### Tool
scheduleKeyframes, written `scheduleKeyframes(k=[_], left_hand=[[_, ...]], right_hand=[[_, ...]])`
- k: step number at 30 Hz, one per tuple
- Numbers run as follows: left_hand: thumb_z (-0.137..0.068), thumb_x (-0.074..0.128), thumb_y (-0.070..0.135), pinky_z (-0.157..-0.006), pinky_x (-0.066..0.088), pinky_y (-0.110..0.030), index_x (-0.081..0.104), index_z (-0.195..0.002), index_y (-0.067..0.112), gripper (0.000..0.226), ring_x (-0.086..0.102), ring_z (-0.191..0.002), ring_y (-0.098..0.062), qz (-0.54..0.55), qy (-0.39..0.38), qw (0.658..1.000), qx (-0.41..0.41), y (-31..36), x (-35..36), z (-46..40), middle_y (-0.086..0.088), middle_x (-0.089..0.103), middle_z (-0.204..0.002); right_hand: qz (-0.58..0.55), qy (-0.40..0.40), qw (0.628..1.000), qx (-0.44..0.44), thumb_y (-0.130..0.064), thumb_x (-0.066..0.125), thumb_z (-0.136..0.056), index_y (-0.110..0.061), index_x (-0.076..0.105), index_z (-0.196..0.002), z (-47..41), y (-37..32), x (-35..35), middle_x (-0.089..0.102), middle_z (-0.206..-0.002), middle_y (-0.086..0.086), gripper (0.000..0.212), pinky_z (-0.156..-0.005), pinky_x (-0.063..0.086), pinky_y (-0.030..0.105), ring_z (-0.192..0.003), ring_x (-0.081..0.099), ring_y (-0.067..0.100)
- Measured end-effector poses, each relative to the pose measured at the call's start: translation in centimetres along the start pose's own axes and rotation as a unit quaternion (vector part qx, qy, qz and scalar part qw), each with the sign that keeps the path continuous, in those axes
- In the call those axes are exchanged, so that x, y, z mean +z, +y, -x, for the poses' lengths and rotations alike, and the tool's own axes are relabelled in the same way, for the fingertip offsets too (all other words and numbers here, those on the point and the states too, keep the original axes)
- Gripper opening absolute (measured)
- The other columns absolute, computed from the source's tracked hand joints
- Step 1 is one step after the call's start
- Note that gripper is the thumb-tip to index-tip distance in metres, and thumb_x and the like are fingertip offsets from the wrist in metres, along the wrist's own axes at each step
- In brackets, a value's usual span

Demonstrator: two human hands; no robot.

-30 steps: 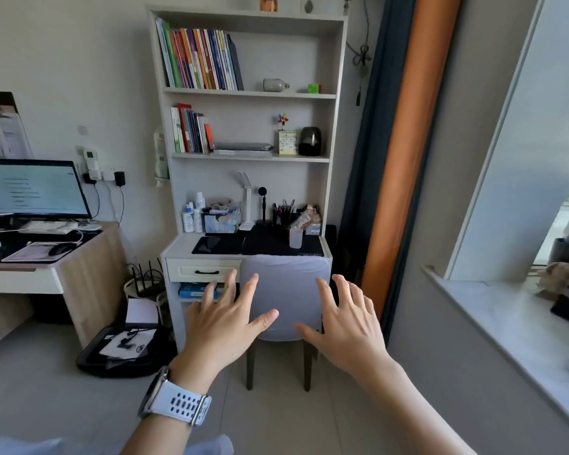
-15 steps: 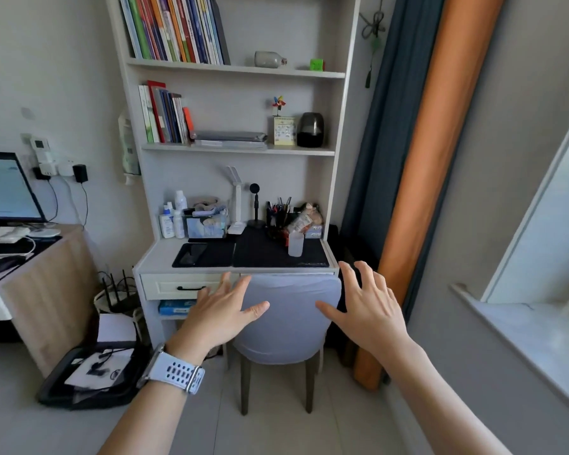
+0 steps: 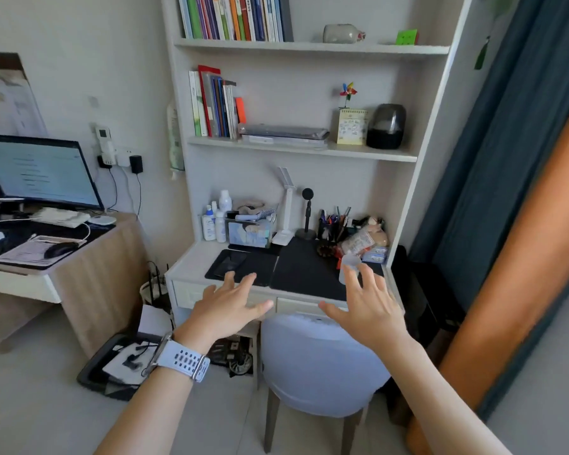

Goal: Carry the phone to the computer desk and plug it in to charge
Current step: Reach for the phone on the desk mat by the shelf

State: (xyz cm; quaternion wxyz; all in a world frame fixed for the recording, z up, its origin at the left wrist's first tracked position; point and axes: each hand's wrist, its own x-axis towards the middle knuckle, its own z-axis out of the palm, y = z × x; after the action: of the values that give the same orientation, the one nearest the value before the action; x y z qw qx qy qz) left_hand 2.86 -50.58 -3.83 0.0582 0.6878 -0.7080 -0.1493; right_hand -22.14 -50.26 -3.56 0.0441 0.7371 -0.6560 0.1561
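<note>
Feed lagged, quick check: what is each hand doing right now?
Left hand: open, fingers spread, holding nothing.
Right hand: open, fingers spread, holding nothing.

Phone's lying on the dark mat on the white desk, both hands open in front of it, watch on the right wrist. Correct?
Not quite: the head view shows the watch on the left wrist. The rest holds: phone on the dark mat, left hand and right hand open.

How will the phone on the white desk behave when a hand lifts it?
The phone looks thin, flat and stiff, so probably light. It lies flush on a dark pad, so getting fingers under its edge may be hard. Its glossy face may be slippery.
</note>
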Motion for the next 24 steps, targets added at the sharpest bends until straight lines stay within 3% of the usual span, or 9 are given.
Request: scheduleKeyframes(k=[10,16,24], left_hand=[[-0.083,0.03,0.075,-0.109,0.03,-0.053,0.009,-0.15,0.037,0.08,0.023,-0.139,-0.043,0.007,0.04,0.997,-0.06,-1.0,-2.6,-9.8,-0.009,0.007,-0.161],[-0.08,0.027,0.079,-0.112,0.023,-0.056,0.008,-0.15,0.039,0.083,0.015,-0.142,-0.046,0.009,0.016,0.995,-0.093,-6.1,-2.1,-14.9,-0.012,0.003,-0.161],[-0.077,0.026,0.08,-0.108,0.029,-0.057,0.01,-0.148,0.036,0.085,0.024,-0.14,-0.044,0.001,0.002,0.997,-0.079,-13.6,-3.7,-24.7,-0.016,0.009,-0.16]], right_hand=[[-0.024,-0.003,0.997,-0.079,-0.07,0.044,-0.081,-0.019,0.022,-0.147,-13.4,0.1,3.4,0.029,-0.149,0.01,0.085,-0.099,0.041,0.046,-0.131,0.035,0.034],[-0.034,-0.032,0.994,-0.101,-0.071,0.041,-0.081,-0.019,0.022,-0.146,-18.9,-2.5,7.2,0.027,-0.151,0.013,0.086,-0.104,0.038,0.048,-0.135,0.032,0.035],[-0.039,-0.052,0.993,-0.095,-0.071,0.042,-0.081,-0.021,0.022,-0.146,-27.9,-8.9,12.5,0.028,-0.151,0.01,0.085,-0.103,0.038,0.047,-0.134,0.032,0.033]])
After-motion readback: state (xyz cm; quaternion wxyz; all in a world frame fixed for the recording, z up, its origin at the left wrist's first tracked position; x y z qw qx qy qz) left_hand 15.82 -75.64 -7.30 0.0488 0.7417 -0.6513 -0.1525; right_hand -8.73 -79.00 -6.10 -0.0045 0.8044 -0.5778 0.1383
